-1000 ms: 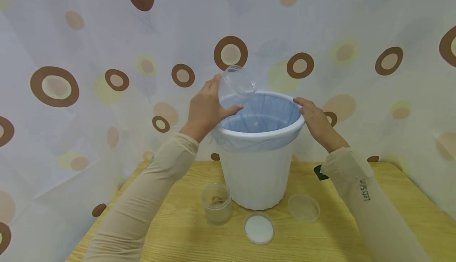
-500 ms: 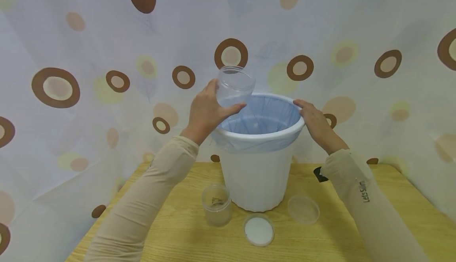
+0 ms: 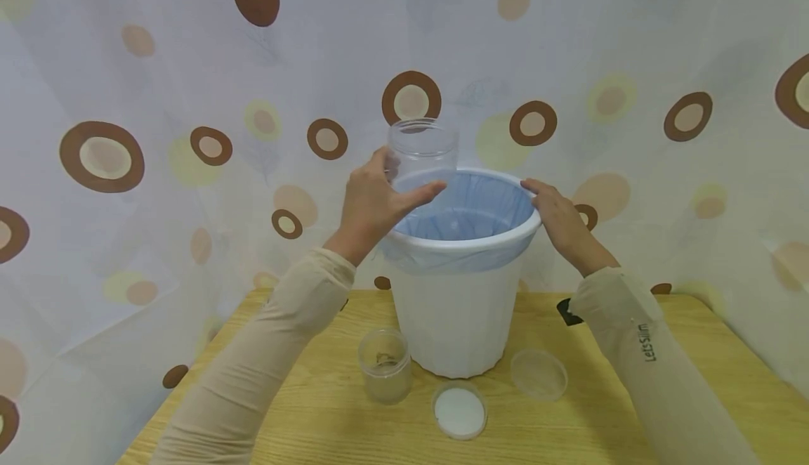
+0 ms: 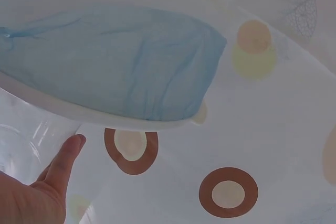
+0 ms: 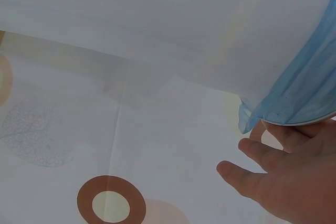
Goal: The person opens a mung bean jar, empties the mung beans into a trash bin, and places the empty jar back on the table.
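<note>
A clear plastic jar [image 3: 425, 140] is upright above the left rim of a white trash bin [image 3: 455, 324]. My left hand [image 3: 369, 201] holds it from the left, thumb in front and fingers behind; no contents can be made out in it. A blue bag [image 3: 470, 205] lines the bin and folds over its rim. On the bin's right rim rests my right hand [image 3: 559, 223]. The right wrist view has its fingers [image 5: 265, 156] extended beside the blue bag edge, its thumb not visible.
On the wooden table [image 3: 316, 423], a second clear jar [image 3: 387, 374] with some brownish matter stands left of the bin. A lid with a white disc [image 3: 460, 412] lies in front, a clear lid [image 3: 539, 375] to the right. A patterned sheet [image 3: 354, 43] hangs behind.
My left hand has turned the jar from tilted towards the bin to upright, shifting it slightly right. The right hand has stayed on the rim.
</note>
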A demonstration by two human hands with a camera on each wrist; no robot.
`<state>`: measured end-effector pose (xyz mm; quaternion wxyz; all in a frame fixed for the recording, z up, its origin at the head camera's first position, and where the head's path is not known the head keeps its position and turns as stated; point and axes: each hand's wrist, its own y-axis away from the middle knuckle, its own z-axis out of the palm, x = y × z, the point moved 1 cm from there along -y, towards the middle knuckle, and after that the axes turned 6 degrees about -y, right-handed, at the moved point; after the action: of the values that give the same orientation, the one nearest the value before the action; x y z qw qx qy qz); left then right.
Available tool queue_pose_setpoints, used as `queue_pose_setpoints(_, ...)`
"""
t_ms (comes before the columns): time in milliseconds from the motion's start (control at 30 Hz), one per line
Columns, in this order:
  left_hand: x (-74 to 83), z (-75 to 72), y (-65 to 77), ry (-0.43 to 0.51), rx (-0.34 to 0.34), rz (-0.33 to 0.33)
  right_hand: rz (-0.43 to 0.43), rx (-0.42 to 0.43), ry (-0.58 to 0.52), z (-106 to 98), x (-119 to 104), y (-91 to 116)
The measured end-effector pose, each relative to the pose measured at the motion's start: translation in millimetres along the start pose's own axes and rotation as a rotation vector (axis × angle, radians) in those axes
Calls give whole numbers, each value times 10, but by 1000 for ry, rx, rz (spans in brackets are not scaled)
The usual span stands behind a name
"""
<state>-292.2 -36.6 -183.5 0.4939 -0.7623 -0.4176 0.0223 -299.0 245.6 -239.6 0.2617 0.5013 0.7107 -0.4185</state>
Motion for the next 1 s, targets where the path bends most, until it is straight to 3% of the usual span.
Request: queue_pose_setpoints(1000,421,-16,254,218,-60,93,-2,-2,-4,-1,17,9)
